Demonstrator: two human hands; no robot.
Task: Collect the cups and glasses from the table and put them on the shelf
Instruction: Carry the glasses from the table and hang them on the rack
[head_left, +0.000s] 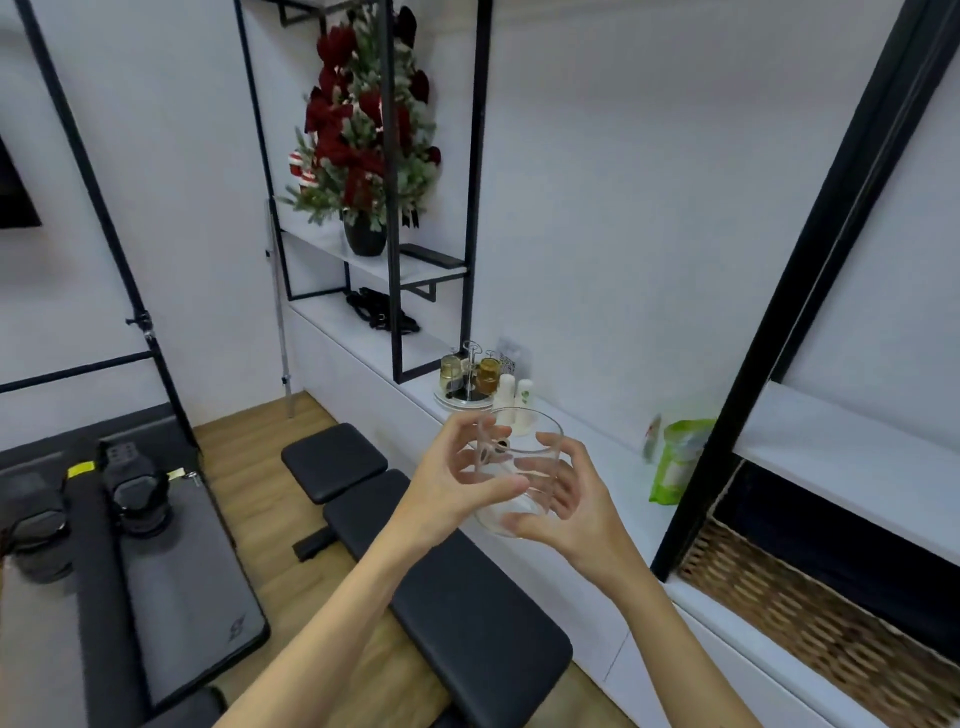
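Clear glass tumbler (519, 470) at frame centre, held in the air above a black padded bench (415, 561) | right hand (563, 514) cups it from below, fingers curled round the base | left hand (457, 480) grips its left side, thumb across the front | white shelf (597, 452) behind, carrying a condiment caddy (470, 376) and green packet (678, 460)

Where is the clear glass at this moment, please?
In the head view, the clear glass is centre frame, held between the left hand and right hand, above the white ledge.
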